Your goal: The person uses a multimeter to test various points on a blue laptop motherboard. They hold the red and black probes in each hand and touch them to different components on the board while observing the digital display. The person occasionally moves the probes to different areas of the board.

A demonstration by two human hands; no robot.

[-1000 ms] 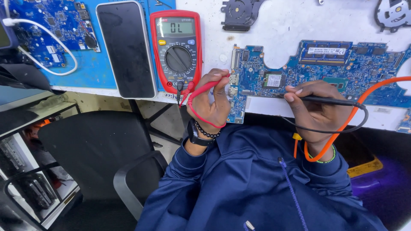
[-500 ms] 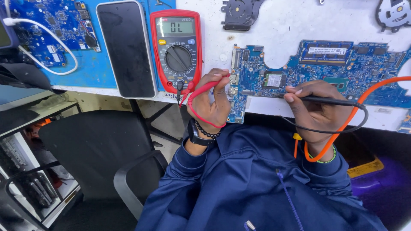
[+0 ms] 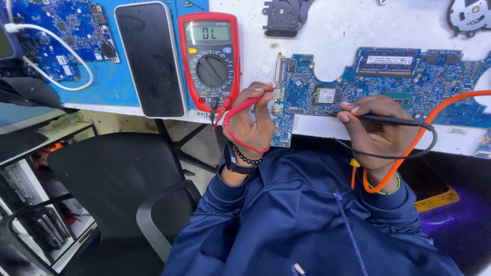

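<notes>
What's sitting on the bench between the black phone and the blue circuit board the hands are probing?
In the head view, a red multimeter lies between the black phone and the blue circuit board, beside the left hand.

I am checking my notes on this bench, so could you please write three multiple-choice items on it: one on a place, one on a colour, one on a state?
1. Where does the multimeter lie?
A. Between the dark phone and the blue circuit board
B. On the black chair
C. To the right of the circuit board

2. What colour is the probe in the left hand?
A. Black
B. Red
C. Green

3. What is the right hand doing?
A. Resting open and empty
B. Turning the multimeter's dial
C. Gripping a black probe over the circuit board's edge

Answers: 1 A, the meter sits right of the phone and left of the board. 2 B, a red probe runs through those fingers. 3 C, the fingers close round the black probe, its lead looping below.
</notes>
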